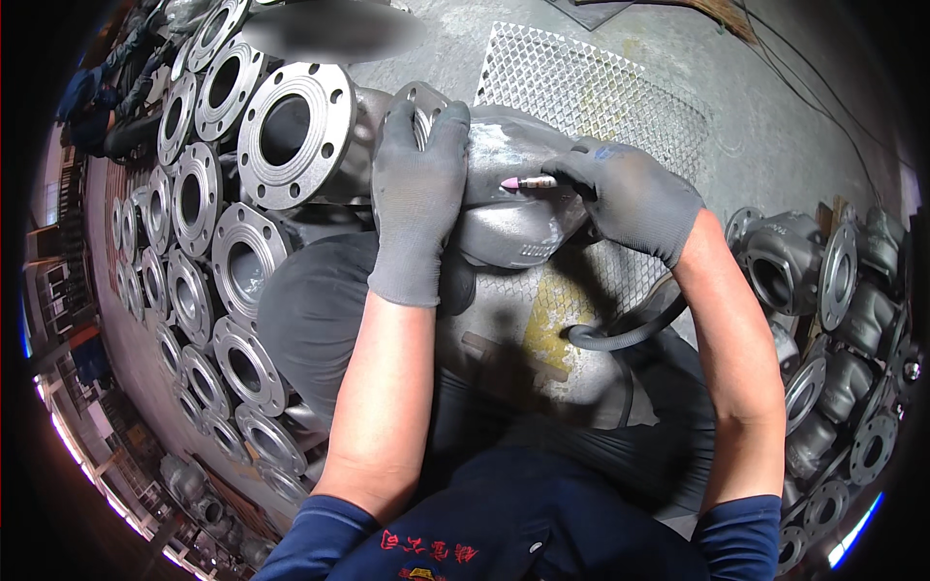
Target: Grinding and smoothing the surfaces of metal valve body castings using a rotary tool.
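Grey metal casting [513, 150] sits between the hands: rounded, bulging body, dull dark grey, paler scuffed streaks on top, raised marks low on the near side. Left hand [417, 189] grips its left end, small flange [424, 100] showing between thumb and fingers. Right hand [635, 198] closed on a pink-tipped marker [535, 182], tip at the surface; can't tell if touching. Tight side: big round flange [337, 126] just left of left hand, stacked flanged castings [197, 198] beyond. Ribbed hose [620, 341] bodyward of right hand. Open room: bare floor [751, 145] ahead-right of right hand, past mesh sheet [542, 68].
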The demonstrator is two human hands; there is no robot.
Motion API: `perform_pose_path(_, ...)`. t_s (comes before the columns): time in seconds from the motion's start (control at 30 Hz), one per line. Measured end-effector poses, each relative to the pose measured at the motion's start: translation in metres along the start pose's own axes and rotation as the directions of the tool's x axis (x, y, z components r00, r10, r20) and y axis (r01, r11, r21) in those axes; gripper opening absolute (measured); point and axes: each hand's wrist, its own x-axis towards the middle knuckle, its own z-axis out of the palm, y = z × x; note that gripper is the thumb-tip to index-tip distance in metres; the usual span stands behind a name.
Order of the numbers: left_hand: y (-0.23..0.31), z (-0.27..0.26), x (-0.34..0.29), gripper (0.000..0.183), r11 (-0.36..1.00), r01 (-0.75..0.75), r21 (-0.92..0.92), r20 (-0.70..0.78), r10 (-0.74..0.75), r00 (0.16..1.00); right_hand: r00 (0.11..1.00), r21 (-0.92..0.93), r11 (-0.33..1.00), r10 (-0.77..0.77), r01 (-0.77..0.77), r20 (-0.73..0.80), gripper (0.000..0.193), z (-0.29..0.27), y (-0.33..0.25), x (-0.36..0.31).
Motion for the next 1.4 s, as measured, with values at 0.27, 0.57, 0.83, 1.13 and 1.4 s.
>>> perform_pose_path(0.27,0.0,0.001,-0.002,0.071,0.992,0.119,-0.041,-0.007,-0.12,0.993,1.0,-0.018,1.0,0.002,-0.001,0.013,0.04,0.004,-0.001,0.002)
perform_pose_path(0.57,0.004,0.004,-0.002,0.073,0.991,0.109,-0.078,-0.059,-0.114,0.992,1.0,-0.029,1.0,-0.004,0.005,0.016,0.029,0.007,-0.011,0.002)
perform_pose_path(0.83,-0.012,0.008,0.0,0.078,0.994,0.082,-0.066,-0.049,-0.086,0.995,0.998,0.012,0.999,-0.05,0.05,-0.048,0.023,0.021,-0.013,0.006)
perform_pose_path(1.13,0.003,0.003,-0.001,0.076,0.982,0.16,-0.097,-0.037,-0.164,0.986,0.998,-0.072,0.997,0.028,-0.023,0.062,0.038,0.018,0.0,-0.012)
perform_pose_path(1.4,0.016,0.0,-0.003,0.074,0.974,0.204,-0.102,-0.049,-0.21,0.977,0.996,-0.031,0.997,0.077,-0.075,0.053,0.027,0.007,-0.005,-0.011)
